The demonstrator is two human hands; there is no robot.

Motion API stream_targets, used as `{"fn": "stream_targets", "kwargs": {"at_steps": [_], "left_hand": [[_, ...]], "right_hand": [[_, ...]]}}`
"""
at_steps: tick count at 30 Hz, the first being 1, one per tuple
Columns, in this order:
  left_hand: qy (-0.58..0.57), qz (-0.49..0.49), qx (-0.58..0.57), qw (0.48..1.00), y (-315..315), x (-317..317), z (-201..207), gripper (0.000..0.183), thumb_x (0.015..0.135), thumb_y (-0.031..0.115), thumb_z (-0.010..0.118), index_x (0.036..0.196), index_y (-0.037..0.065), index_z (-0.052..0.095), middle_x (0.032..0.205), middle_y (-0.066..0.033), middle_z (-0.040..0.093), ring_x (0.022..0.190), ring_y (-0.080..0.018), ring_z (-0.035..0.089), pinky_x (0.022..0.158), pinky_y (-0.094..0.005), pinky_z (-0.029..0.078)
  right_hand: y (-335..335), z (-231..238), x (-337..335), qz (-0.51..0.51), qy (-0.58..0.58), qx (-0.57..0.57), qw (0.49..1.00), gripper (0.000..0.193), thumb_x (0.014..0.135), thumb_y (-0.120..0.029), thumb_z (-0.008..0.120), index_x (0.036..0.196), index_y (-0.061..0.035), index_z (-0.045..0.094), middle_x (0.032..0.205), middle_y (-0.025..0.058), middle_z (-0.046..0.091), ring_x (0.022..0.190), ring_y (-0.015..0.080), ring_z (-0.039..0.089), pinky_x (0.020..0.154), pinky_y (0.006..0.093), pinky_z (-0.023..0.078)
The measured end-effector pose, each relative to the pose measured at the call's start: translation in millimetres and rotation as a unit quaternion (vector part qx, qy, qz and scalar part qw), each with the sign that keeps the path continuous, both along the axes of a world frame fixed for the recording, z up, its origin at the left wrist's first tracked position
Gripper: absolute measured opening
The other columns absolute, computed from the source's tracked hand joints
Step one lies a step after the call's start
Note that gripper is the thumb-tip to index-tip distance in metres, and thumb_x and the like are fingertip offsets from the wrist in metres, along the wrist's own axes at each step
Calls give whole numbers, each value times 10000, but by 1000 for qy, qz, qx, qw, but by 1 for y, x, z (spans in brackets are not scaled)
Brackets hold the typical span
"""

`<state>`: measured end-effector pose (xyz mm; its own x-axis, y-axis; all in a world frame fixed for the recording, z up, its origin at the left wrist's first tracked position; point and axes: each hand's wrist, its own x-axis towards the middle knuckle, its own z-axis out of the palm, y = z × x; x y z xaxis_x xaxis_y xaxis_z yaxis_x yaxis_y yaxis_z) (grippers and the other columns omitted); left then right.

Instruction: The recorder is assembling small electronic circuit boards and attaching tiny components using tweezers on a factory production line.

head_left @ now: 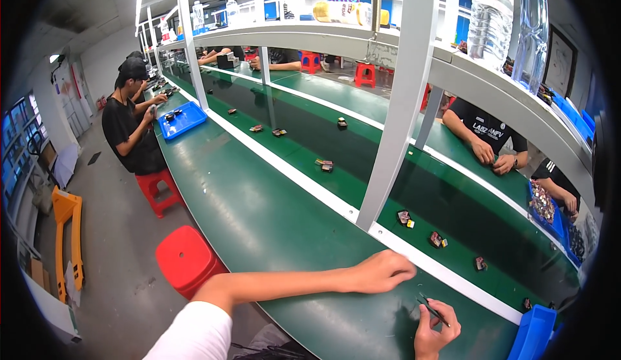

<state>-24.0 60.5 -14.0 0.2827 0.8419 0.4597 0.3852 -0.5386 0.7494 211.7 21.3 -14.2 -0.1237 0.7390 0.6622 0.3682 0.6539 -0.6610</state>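
One pair of slim dark tweezers (435,311), as I take the tool to be, shows in the head view, pinched between the thumb and fingertips of my right hand (438,335) just above the desk (304,256); these fingers are closed around it, its tips slanting up and away from me toward my left; my left hand (383,273) hangs near the white rail (310,188), its fingers curled in and slightly blurred, so I cannot tell whether they hold anything; I judge the tool to be light and stiff, springy if squeezed, smooth enough to twist in a loose grip, its fine points the part most easily bent; the middle of its arms seems the right place to take hold; the desk is green, smooth and a little shiny, curving in this lens; beyond the rail, small dark parts (405,219) lie spaced along a dark green strip (362,172), and a blue tray (533,334) stands at my lower right; a red stool (186,256) is at my left, a yellow pallet jack (68,224) on the grey floor (123,250), and bottles (490,23) line the shelf (310,34) above; co-workers sit farther along and across.
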Motion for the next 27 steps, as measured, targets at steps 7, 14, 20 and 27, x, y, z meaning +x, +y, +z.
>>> {"fn": "stream_targets", "kwargs": {"at_steps": [7,14,20,27], "left_hand": [[84,172,-24,981,-50,-117,-2,224,915,226,720,850,13,744,739,-133,702,599,-275,631,591,-367,516],[158,550,70,817,-17,-304,-29,258,883,214,698,724,12,675,708,-176,660,668,-373,659,610,-439,506],[170,734,44,656,21,-466,-47,121,828,140,671,842,20,681,931,-196,688,852,-419,670,756,-510,534],[146,774,-26,615,72,-501,-36,606,739,205,813,1277,89,557,1257,-118,550,1145,-346,598,947,-458,505]], "right_hand": [[-4,2,-1,-2,2,-18,1000,161,815,54,801,951,20,723,874,82,710,684,92,619,592,228,510],[-1,-13,-5,-20,9,-90,996,154,827,80,777,960,27,721,920,77,719,660,65,537,596,204,443],[4,-6,-5,-48,16,-128,990,167,851,61,768,1001,15,711,951,84,724,713,84,575,647,217,475],[4,-11,12,-128,-67,-138,980,142,864,17,774,988,4,707,963,102,730,713,93,591,660,223,492]]}}
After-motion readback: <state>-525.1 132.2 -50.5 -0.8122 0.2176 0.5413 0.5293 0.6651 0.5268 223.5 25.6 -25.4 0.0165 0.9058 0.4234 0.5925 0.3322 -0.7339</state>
